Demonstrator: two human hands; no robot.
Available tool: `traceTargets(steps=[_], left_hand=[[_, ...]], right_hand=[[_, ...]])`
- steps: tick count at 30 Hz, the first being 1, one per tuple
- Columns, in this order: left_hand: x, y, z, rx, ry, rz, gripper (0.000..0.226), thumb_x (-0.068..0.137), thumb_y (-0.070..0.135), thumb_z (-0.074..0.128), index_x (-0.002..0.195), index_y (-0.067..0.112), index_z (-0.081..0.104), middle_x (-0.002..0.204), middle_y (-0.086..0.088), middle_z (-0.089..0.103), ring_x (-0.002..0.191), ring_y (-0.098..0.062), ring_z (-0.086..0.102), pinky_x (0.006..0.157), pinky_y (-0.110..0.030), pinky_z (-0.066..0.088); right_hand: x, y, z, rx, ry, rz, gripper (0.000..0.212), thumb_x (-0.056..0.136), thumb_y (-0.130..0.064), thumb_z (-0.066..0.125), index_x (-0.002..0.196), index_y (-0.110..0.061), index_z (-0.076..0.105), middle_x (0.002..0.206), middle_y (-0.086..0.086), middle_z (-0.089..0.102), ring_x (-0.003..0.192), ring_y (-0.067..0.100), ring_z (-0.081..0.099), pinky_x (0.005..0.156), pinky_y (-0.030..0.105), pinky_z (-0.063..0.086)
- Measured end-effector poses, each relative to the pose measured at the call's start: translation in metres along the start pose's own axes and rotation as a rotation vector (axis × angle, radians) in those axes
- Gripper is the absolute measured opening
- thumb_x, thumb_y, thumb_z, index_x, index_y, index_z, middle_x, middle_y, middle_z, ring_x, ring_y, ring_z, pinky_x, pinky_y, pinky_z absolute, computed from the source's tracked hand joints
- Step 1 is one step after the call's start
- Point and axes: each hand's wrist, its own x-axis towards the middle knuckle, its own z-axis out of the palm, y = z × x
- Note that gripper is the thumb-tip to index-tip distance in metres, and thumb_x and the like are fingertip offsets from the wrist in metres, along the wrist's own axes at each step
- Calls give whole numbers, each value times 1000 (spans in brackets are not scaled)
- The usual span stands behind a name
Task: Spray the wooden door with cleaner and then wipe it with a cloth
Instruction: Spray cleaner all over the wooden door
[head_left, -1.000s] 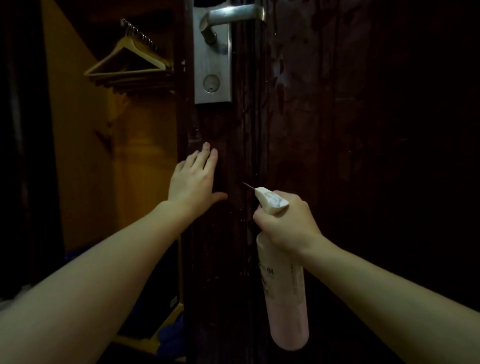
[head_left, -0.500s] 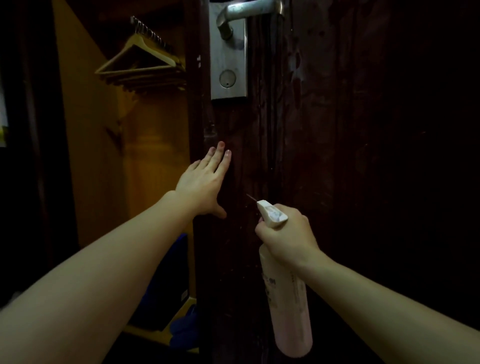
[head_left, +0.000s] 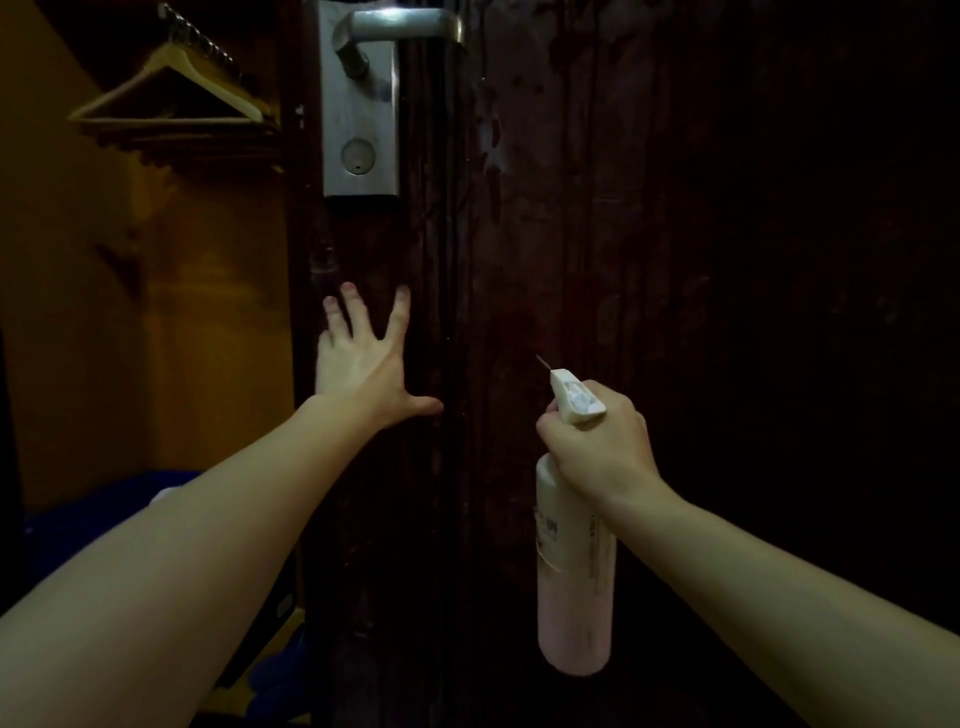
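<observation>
A dark wooden door (head_left: 675, 260) fills the middle and right of the view, with wet drips near its top. My left hand (head_left: 363, 364) lies flat against the door near its left edge, fingers spread, below the lock plate. My right hand (head_left: 597, 447) grips the neck of a pale pink spray bottle (head_left: 574, 582) with a white nozzle (head_left: 571, 395) that points up and left at the door. No cloth is in sight.
A metal lock plate (head_left: 358, 104) with a lever handle (head_left: 405, 26) sits at the top of the door. Left of the door is an open wardrobe with wooden hangers (head_left: 176, 93) and something blue (head_left: 104, 499) low down.
My left hand has spread its fingers on the door. The right hand with the bottle has shifted slightly right, away from the left hand.
</observation>
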Motion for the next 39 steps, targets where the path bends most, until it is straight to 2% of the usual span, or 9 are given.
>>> traceTargets(steps=[6,10,15,19,21,25,30,34,39], left_hand=[[-5,11,0,-45,27,-12,144,57,77,72,147,26,-27,155,-24,-25,146,-43,-8,117,-51,19],[-7,34,-3,92,165,251,140,66,51,82,148,26,-28,156,-15,-27,148,-35,-5,117,-49,21],[-9,73,-1,323,111,449,107,90,22,58,144,20,-34,153,-24,-30,146,-42,-13,117,-45,20],[-13,95,-6,258,42,373,106,86,29,64,151,13,-17,153,-29,-22,144,-49,-9,116,-46,25],[-14,107,-12,155,13,307,117,76,48,75,152,13,-8,154,-29,-15,144,-49,-4,114,-50,30],[-14,135,-20,23,-10,188,136,62,72,73,149,26,-21,153,-32,-9,142,-54,1,110,-56,33],[-14,150,-17,-16,18,124,132,64,68,74,149,29,-19,152,-33,-13,142,-53,-1,110,-59,31],[-14,155,-17,5,53,194,132,65,60,79,152,23,-13,154,-18,-20,144,-47,-2,109,-57,34],[-12,167,-23,15,17,232,134,65,53,83,150,30,-18,153,-14,-24,144,-46,-6,108,-62,33]], right_hand=[[5,19,-53,8,67,-8,3,83,-19,63,82,-21,61,77,-3,63,72,13,61,59,27,44],[5,35,-80,19,80,4,7,82,-15,64,83,-22,61,73,-4,62,67,10,59,56,23,40],[4,58,-107,-50,114,22,10,81,-20,63,72,-25,60,67,-4,61,67,18,61,63,39,52],[3,70,-129,-70,163,50,10,80,-23,64,72,-25,60,71,-4,63,73,20,64,70,43,54],[3,75,-137,-75,174,69,6,81,-23,64,77,-26,61,76,-4,64,77,17,63,72,42,54],[2,84,-152,-79,211,91,4,81,-22,64,80,-24,62,77,-3,64,77,16,62,73,41,53],[2,93,-173,-118,253,93,12,82,-23,63,71,-21,58,70,-1,62,71,20,63,68,41,53],[5,102,-193,-122,298,114,9,83,-23,63,75,-21,60,74,-1,63,74,19,63,69,40,53],[6,117,-214,-97,359,176,5,83,-22,65,81,-22,61,79,-1,64,78,19,62,72,41,54]])
